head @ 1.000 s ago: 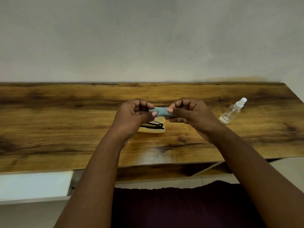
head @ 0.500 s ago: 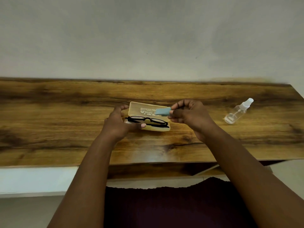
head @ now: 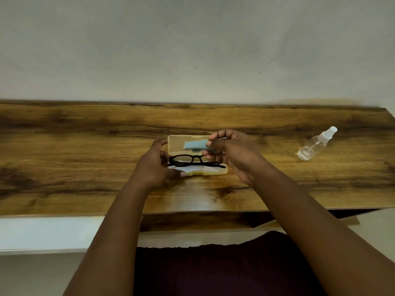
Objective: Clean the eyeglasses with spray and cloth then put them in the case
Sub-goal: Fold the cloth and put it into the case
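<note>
Lowered over the open glasses case [head: 188, 140], right hand [head: 233, 155] pinches the blue cloth [head: 195, 145]; left hand [head: 157, 165] grips the case's left edge, eyeglasses [head: 188, 160] inside.

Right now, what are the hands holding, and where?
Right hand pinches the folded blue cloth by its right end. Left hand grips the left end of the open case.

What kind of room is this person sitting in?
Probably a home or plain office desk: a wood-grain table stands against a bare pale wall, holding only an open eyeglass case and a small spray bottle.
</note>
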